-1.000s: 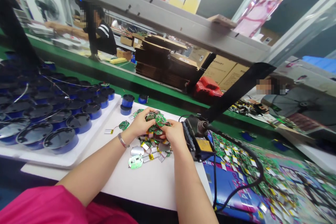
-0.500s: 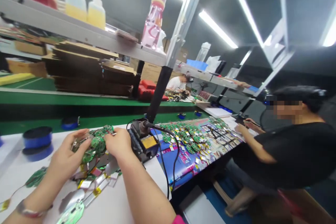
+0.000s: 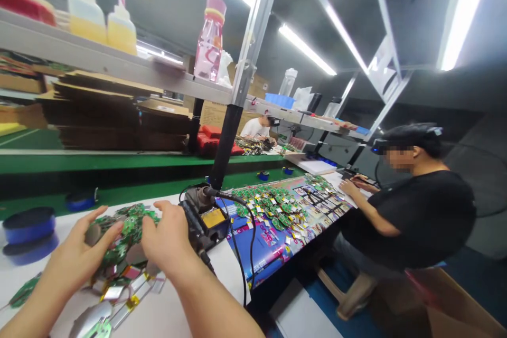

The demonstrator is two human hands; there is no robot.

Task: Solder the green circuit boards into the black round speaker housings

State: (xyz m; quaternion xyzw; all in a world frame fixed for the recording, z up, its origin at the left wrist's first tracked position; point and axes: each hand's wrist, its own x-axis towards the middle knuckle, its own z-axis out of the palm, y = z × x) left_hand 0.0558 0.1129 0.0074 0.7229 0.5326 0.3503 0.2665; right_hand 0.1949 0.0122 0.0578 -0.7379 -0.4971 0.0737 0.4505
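Note:
A heap of green circuit boards (image 3: 132, 224) lies on the white work surface, with wires and small silver battery packs (image 3: 139, 282) trailing toward me. At its left side is my left hand (image 3: 79, 253), open, with thumb and forefinger stretched out beside the boards. My right hand (image 3: 168, 235) rests against the right side of the heap, its thumb and forefinger apart. Both hands partly hide the boards, and their far fingers are out of sight. Below the heap, a round silver disc (image 3: 91, 319) lies near a lighter green board (image 3: 100, 329).
Right of my hand stands a soldering-iron holder (image 3: 214, 222) with a looping black cable. Beyond it, many boards (image 3: 273, 206) cover a printed sheet. Blue spools (image 3: 29, 227) stand at left. A co-worker (image 3: 420, 211) sits at right. Overhead runs a shelf (image 3: 158, 71) with bottles.
My fingers have spread from around the boards, which now sit lower in the heap. The view has swung right, so the scene sits farther left.

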